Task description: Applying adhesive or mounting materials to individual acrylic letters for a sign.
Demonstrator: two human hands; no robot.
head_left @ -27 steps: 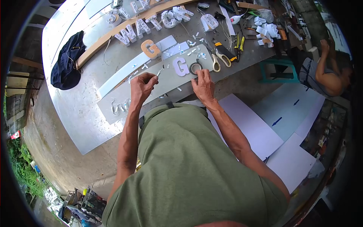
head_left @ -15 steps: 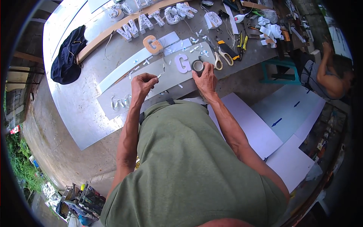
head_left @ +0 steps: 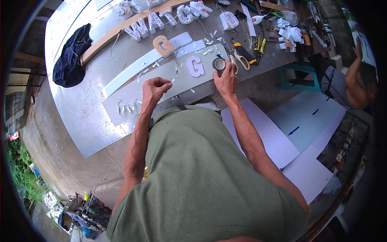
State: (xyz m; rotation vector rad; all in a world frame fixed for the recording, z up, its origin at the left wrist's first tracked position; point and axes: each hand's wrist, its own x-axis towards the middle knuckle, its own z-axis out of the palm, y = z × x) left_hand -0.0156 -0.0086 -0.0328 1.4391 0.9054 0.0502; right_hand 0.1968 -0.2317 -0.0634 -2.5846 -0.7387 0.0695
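My left hand [head_left: 155, 91] is closed in a pinch over the grey board [head_left: 141, 88], its fingertips on the end of a thin wire [head_left: 175, 74]. What else may be in the pinch is too small to tell. In my right hand [head_left: 226, 82] is a roll of black tape [head_left: 219, 64], gripped between thumb and fingers above the board's right end. Between the hands lies a flat lilac letter shape [head_left: 193, 66]. Beyond it, an orange-faced letter [head_left: 162, 46] rests by a white strip [head_left: 181, 41]. White-handled scissors [head_left: 242, 61] lie just beyond the tape.
Small wired light modules [head_left: 128, 108] lie on the board's left. White box letters [head_left: 157, 22] stand along a wooden strip [head_left: 105, 49]. A cutter [head_left: 244, 52], pliers [head_left: 261, 45] and dark cloth [head_left: 72, 60] lie around. Another person [head_left: 342, 76] is at the right, near a teal stool [head_left: 298, 78].
My right hand has moved slightly right with the tape roll, away from the lilac letter. My left hand has shifted a little right, still pinched. The other person's arm has risen.
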